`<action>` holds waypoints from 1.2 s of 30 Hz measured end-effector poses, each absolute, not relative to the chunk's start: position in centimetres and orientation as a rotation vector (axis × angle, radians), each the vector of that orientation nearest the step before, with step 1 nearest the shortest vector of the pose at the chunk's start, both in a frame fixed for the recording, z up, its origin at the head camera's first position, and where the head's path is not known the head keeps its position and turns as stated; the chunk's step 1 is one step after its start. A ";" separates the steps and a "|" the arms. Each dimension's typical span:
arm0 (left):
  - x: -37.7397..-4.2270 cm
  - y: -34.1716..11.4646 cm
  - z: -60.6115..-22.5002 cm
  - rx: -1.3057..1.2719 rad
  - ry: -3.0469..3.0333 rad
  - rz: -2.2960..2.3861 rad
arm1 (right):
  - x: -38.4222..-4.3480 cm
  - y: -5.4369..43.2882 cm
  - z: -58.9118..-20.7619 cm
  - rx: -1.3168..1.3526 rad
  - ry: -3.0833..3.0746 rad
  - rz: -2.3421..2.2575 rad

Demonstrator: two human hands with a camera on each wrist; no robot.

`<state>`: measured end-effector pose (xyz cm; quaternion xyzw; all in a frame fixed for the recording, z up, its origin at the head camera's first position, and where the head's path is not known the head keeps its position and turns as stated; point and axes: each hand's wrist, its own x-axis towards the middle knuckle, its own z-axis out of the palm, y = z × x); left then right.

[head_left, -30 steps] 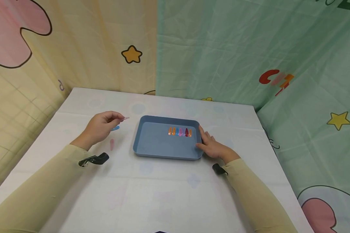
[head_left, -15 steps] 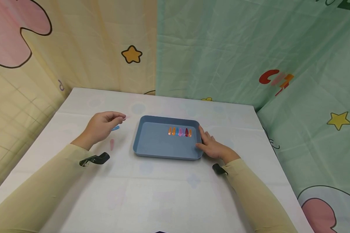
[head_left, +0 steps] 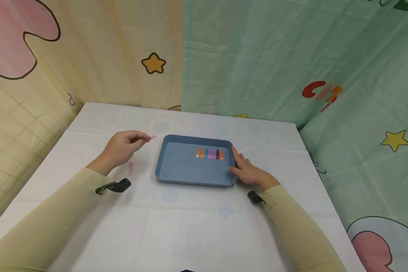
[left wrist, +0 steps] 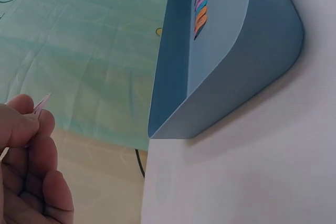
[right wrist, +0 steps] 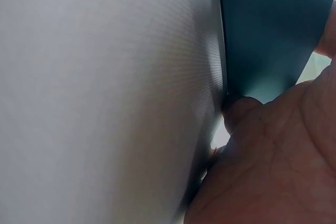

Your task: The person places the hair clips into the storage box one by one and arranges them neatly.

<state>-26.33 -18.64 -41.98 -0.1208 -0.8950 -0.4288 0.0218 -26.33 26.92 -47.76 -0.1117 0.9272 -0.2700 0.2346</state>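
My left hand (head_left: 124, 147) pinches a small pink hair clip (head_left: 153, 137) between thumb and fingertips, just left of the tray. In the left wrist view the clip (left wrist: 42, 103) points up out of the fingers. My right hand (head_left: 249, 172) holds the right side of the blue-grey tray (head_left: 180, 166), thumb over the rim and fingers along the outer wall. In the right wrist view the hand (right wrist: 273, 161) touches that wall (right wrist: 268, 35). Inside the tray, several colourful hair clips (head_left: 209, 154) lie side by side in a row toward the back right.
A pink hair clip (head_left: 130, 168) lies on the white-covered table (head_left: 190, 226) below my left hand. A blue one (head_left: 137, 150) is mostly hidden behind that hand. Printed curtains (head_left: 244, 56) rise behind the table's back edge.
My left hand has moved slightly right toward the tray with the pink clip, now covering most of the blue clip on the table. The right hand and tray stay put.
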 end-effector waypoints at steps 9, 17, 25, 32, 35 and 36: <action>-26.3 -17.9 -41.9 -0.384 -2.860 -1.278 | -26.4 27.0 -47.8 -0.299 2.541 -0.734; -26.4 -16.7 -42.0 -0.490 -2.805 -1.287 | -26.3 27.1 -47.7 -0.306 2.543 -0.732; -26.9 -15.1 -42.1 -0.544 -2.791 -1.361 | -26.4 27.1 -47.8 -0.311 2.547 -0.723; -27.8 -13.1 -42.3 -0.584 -2.830 -1.361 | -26.2 27.1 -47.7 -0.322 2.552 -0.727; -28.2 -12.1 -42.4 -0.567 -2.855 -1.396 | -26.2 27.1 -47.6 -0.321 2.546 -0.727; -28.4 -11.8 -42.4 -0.565 -2.861 -1.410 | -26.2 27.1 -47.6 -0.321 2.546 -0.726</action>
